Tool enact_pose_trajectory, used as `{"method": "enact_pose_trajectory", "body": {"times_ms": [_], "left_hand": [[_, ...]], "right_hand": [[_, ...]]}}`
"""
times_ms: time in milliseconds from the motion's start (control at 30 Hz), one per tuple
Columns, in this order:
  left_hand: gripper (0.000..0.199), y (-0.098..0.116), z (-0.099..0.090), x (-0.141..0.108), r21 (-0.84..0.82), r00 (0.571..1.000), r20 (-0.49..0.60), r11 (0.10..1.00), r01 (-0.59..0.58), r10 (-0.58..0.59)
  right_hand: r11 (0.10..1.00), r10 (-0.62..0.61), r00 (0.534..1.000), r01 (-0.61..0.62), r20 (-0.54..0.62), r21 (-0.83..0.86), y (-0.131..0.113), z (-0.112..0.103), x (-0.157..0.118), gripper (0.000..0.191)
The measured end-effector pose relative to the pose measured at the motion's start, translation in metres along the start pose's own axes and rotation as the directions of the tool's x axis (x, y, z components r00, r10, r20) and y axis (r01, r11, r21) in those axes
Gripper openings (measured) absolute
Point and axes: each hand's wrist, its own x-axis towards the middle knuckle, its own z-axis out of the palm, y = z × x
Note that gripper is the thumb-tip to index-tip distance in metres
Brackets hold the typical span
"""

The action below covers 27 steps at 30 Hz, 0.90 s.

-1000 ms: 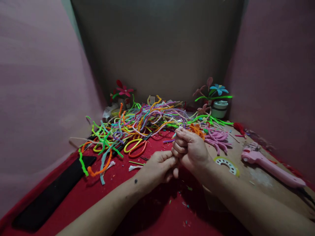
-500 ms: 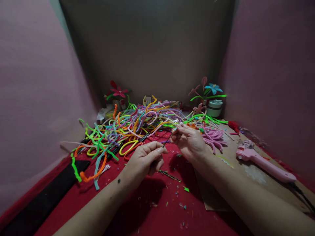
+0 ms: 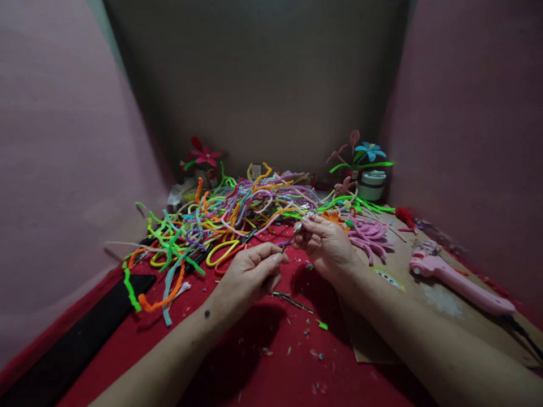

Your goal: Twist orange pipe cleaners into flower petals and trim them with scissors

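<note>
My left hand (image 3: 257, 268) is closed in a pinch on the lower end of a thin dark wire-like stem (image 3: 289, 243). At the stem's upper end, my right hand (image 3: 326, 244) is closed too, fingertips pressed around a small shiny greenish piece (image 3: 298, 228). How that piece joins the stem is too small to make out. Below the hands, several thin dark stems (image 3: 294, 301) lie on the red cloth (image 3: 271, 373). Behind my left hand are scissors with yellow and red handles (image 3: 222, 252); a tangled heap of colourful pipe cleaners (image 3: 241, 206) spreads beyond.
A pink glue gun (image 3: 464, 284) with a cord rests on a brown board (image 3: 407, 325) at right, near pink pipe cleaners (image 3: 370, 237). Fuzzy flowers (image 3: 370, 151) and a whitish pot (image 3: 372, 185) stand at the back. Several scraps (image 3: 323, 325) litter the cloth.
Both hands stay almost in place and keep their pinch. My right fingers have shifted slightly, and more of the shiny greenish piece shows. The view has moved a little.
</note>
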Motion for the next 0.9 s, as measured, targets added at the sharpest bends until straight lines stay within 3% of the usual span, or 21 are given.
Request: {"method": "enact_pose_trajectory", "body": {"times_ms": [700,900], "left_hand": [[0.021,-0.0037,-0.0026,0.0033,0.11,0.999,0.029,0.994,-0.02,0.017],[0.019,-0.0041,-0.0022,0.0037,0.054,1.0,-0.018,0.998,-0.011,0.012]], "right_hand": [[0.999,-0.026,0.999,0.027,0.027,-0.04,-0.0004,-0.0006,0.0031,0.013],[0.998,-0.009,1.0,0.009,0.002,-0.058,0.0,-0.0011,0.003,0.01]]}}
